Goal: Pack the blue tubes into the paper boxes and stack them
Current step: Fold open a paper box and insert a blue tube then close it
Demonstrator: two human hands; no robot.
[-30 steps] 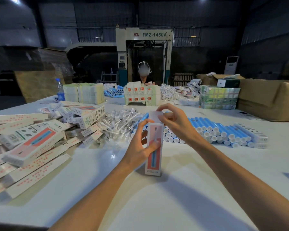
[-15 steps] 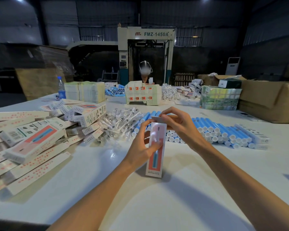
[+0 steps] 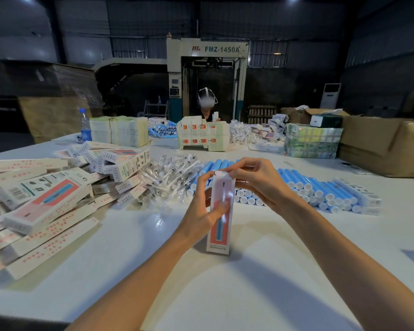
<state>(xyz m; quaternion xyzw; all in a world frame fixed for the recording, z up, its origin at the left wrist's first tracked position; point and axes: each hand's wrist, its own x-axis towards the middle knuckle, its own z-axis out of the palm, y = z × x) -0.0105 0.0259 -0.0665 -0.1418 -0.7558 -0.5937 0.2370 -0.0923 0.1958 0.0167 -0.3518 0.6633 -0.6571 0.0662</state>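
Observation:
A narrow paper box [image 3: 220,232] with a red panel and a blue tube picture stands upright on the white table [image 3: 249,295]. My left hand [image 3: 201,211] grips its middle, thumb across the front. My right hand [image 3: 258,182] pinches the flap at the box's top end. Behind them lies a long row of blue tubes [image 3: 320,189] with white caps. A pile of packed and flat paper boxes [image 3: 43,201] covers the left of the table.
A heap of clear-wrapped applicators [image 3: 167,177] lies between the box pile and the tubes. Stacks of flat cartons [image 3: 120,131], a water bottle [image 3: 85,126] and cardboard cases [image 3: 380,144] line the far side, where another person [image 3: 207,106] works.
The top flap stood up a second ago and is now folded down onto the box's top end under my right fingers. The box stays upright in my left hand.

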